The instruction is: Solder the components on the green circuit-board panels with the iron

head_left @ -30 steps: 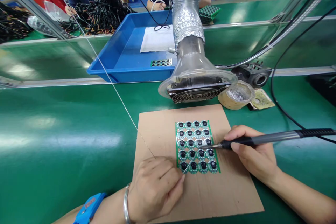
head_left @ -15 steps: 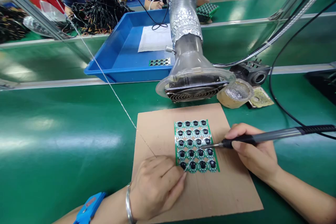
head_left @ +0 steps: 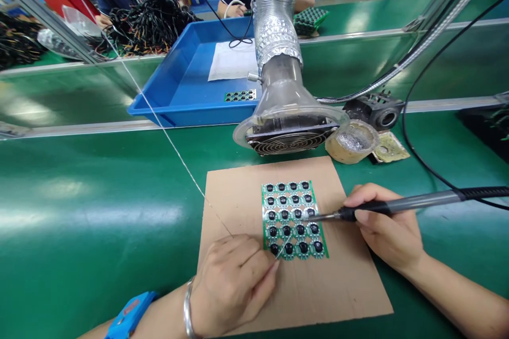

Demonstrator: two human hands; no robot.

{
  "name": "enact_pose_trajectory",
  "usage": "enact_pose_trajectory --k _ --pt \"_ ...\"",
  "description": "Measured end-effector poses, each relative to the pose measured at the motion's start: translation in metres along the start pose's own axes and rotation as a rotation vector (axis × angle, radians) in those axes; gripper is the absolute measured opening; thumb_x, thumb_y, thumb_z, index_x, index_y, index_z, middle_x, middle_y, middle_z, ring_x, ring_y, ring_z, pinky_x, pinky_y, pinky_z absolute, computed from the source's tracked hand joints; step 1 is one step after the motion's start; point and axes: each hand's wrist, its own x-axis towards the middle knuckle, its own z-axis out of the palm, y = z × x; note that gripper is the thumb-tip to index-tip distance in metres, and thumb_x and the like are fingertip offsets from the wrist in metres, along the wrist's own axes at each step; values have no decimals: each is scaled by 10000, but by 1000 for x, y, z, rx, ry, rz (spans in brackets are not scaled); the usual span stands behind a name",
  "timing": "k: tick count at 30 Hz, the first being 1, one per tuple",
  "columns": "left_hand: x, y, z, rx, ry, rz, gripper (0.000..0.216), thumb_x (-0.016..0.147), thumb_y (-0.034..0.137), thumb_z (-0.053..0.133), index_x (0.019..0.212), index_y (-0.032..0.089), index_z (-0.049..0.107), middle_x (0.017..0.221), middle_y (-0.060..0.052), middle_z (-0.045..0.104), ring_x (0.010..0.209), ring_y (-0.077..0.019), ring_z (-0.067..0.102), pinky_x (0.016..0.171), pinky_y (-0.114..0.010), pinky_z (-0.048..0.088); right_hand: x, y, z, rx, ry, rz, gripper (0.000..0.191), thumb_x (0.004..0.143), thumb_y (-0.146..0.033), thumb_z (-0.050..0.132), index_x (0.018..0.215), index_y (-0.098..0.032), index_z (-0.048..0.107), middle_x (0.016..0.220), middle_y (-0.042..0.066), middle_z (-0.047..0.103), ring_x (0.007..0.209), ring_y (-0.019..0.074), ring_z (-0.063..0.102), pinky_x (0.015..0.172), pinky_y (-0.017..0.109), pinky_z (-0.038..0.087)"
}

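Circuit-board panel (head_left: 298,214): flat on cardboard (head_left: 342,291) | your left hand (head_left: 238,282): fingers pinch thin wire (head_left: 177,154) over cardboard's near left | your right hand (head_left: 392,228): fingers grip soldering iron (head_left: 423,202) at cardboard's right edge | tip contact unclear

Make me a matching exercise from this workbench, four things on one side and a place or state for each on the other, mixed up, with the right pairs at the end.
Column one
1. Left hand
2. Right hand
3. Large circuit board
4. White sheet

Column two
A. Lying flat on the cardboard
B. Inside the blue tray
C. Gripping the soldering iron
D. Pinching a thin wire

Right pairs: 1-D, 2-C, 3-A, 4-B.
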Motion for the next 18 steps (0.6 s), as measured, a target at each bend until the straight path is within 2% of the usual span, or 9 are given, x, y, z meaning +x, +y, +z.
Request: enact_pose_trajectory --k 5,11,18 --pt "10 12 -1 -10 -57 10 110 776 164 515 670 177 540 571 10 483 525 -119 405 457 -272 285 0 3 -2 24 -19 -1 129 684 -136 567 749 -205 653 595 -8 512 408 81 334 366 236 215" --pt "9 12 11 40 0 2 127 776 152 499 660 181 543 555 10 471 522 -123 399 471 -277 292 0 5 -1 -47 -45 -45 120 696 -119 570 742 -195 650 626 5 547 497 109 431 416 236 280" --pt "6 8 13 53 3 -11 136 781 154 492 658 180 544 551 9 473 519 -117 419 473 -264 312 0 5 0 -92 -41 -79 116 699 -131 566 747 -196 650 634 16 566 552 139 470 480 259 346"
